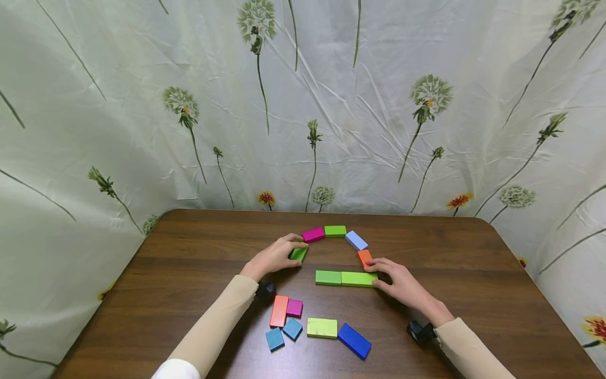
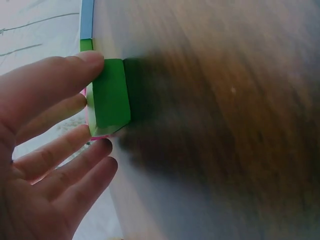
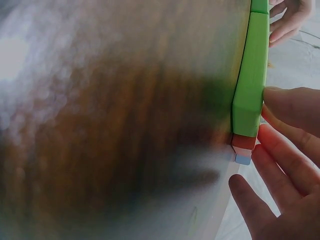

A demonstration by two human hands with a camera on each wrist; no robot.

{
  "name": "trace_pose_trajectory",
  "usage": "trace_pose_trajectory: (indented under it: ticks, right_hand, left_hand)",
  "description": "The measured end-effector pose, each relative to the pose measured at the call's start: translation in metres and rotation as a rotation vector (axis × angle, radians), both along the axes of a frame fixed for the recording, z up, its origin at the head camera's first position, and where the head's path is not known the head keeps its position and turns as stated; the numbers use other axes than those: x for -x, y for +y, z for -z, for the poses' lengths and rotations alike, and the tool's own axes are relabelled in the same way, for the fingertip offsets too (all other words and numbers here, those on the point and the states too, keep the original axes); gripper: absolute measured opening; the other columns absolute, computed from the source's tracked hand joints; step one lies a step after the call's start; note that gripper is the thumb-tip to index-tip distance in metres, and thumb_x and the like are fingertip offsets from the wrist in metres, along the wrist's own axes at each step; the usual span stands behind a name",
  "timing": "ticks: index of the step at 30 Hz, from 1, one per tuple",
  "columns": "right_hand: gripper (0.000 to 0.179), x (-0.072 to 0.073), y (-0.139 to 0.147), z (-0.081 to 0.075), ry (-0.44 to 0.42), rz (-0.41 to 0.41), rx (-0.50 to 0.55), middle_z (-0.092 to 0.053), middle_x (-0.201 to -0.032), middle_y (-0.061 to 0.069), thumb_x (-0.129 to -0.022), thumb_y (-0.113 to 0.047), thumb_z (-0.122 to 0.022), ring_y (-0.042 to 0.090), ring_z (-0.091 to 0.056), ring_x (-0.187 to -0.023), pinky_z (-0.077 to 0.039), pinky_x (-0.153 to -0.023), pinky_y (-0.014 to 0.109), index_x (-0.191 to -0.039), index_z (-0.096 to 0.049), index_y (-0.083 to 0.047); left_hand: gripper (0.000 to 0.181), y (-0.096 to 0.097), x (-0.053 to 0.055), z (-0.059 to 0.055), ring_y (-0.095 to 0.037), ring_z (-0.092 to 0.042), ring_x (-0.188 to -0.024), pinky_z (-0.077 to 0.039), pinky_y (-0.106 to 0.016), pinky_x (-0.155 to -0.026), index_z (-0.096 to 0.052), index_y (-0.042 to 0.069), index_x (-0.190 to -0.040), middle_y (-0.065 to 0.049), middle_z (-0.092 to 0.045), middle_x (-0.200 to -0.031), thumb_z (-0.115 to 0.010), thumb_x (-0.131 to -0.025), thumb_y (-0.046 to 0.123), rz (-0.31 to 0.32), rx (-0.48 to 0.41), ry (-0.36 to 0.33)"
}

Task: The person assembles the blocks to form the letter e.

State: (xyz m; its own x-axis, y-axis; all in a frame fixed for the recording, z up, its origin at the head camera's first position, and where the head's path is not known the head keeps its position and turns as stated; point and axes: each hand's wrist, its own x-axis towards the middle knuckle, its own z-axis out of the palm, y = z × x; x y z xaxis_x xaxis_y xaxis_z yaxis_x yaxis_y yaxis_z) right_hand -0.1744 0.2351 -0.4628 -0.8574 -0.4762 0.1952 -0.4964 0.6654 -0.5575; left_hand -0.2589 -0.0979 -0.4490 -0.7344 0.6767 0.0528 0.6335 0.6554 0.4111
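My left hand pinches a green block between thumb and fingers. That block slants down from the left end of a magenta block. My right hand grips the right end of a long light green block, thumb at its near corner. Its fingertips reach the far edge, beside an orange block. A shorter green block lies end to end with the long one. Another green block and a light blue block continue the curve between magenta and orange.
Closer to me lie a coral block, a small magenta block, two small blue blocks, a yellow-green block and a dark blue block. A floral cloth hangs behind the wooden table.
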Motion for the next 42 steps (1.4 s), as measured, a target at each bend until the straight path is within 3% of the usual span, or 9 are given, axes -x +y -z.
trace_pose_trajectory:
  ticks: [7, 15, 42]
  right_hand:
    - [0.029, 0.0002, 0.0003, -0.0014, 0.003, -0.001, -0.004, -0.057, -0.127, 0.012, -0.087, -0.005, -0.068, 0.034, -0.053, -0.117, -0.043, -0.094, 0.052, -0.117, -0.067, -0.004]
    - [0.03, -0.0002, -0.0006, -0.0012, 0.005, 0.0, -0.009, -0.057, -0.127, 0.012, -0.087, -0.005, -0.068, 0.034, -0.053, -0.117, -0.043, -0.093, 0.052, -0.117, -0.067, -0.005]
    - [0.03, -0.0003, -0.0014, 0.0003, 0.006, 0.004, -0.003, -0.058, -0.127, 0.012, -0.087, -0.004, -0.068, 0.034, -0.053, -0.117, -0.043, -0.094, 0.052, -0.117, -0.067, -0.005]
  left_hand:
    - [0.045, -0.0008, 0.0041, 0.0003, -0.032, -0.049, -0.122, -0.041, -0.04, -0.1, -0.061, -0.002, -0.125, -0.019, -0.05, -0.133, -0.073, -0.086, 0.015, -0.003, 0.002, 0.011]
    - [0.053, 0.0016, 0.0069, 0.0005, -0.034, -0.04, -0.13, -0.032, -0.044, -0.106, -0.053, -0.003, -0.133, -0.015, -0.045, -0.143, -0.07, -0.089, 0.021, -0.015, 0.053, -0.026]
    - [0.054, 0.0043, 0.0089, 0.0011, -0.033, -0.038, -0.132, -0.031, -0.044, -0.107, -0.052, -0.003, -0.135, -0.014, -0.043, -0.144, -0.069, -0.089, 0.021, -0.046, 0.06, -0.049]
